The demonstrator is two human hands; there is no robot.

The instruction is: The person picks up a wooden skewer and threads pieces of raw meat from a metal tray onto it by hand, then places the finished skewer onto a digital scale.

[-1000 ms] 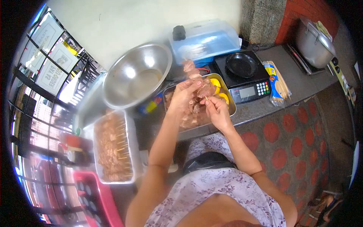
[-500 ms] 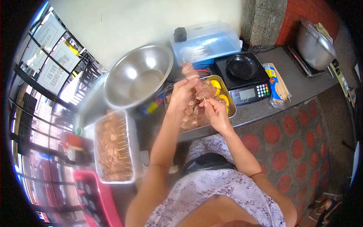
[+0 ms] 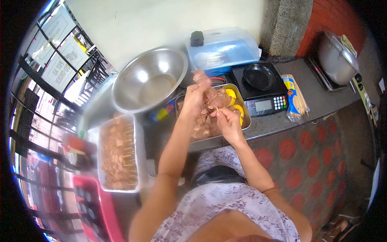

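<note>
My left hand (image 3: 195, 98) is closed round raw meat threaded on a thin wooden skewer, whose tip shows above the top piece of meat (image 3: 199, 75). The skewer's lower end is pinched in the fingers of my right hand (image 3: 227, 122). Both hands are over a metal tray (image 3: 248, 121) of raw meat pieces (image 3: 201, 128), with yellow pieces (image 3: 238, 109) along its right side. To the left, a white container (image 3: 140, 161) holds many skewers of meat (image 3: 117, 157).
A large steel bowl (image 3: 149, 82) stands behind left, beside a blue box with a clear lid (image 3: 223, 50). Right of the tray are a scale (image 3: 264, 105) with a black dish, packaged skewers (image 3: 296, 99) and a big pot (image 3: 338, 58). A pink crate (image 3: 105, 205) is at lower left.
The skewer's pointed tip now shows above the meat. Both hands keep their holds and have shifted only slightly; the whole view has moved a little.
</note>
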